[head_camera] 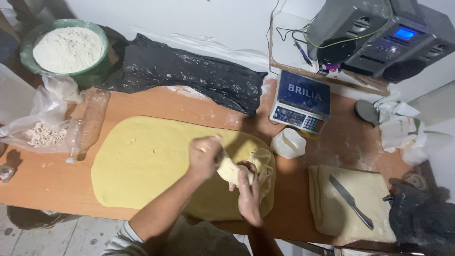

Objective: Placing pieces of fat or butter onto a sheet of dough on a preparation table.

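Note:
A large flat sheet of yellow dough (142,161) lies spread across the wooden table (180,102). Over its right end I hold a piece of dough (231,170) between both hands. My left hand (204,155) grips the piece from above. My right hand (248,192) holds it from below, next to a rumpled fold of dough (264,163) at the sheet's right edge.
A green bowl of flour (68,50) stands at the back left, with a black plastic bag (189,73) beside it. A clear bottle (87,124) and plastic bags lie left. A digital scale (301,102), a radio (384,40), and a knife (350,201) on a folded dough slab (332,208) sit right.

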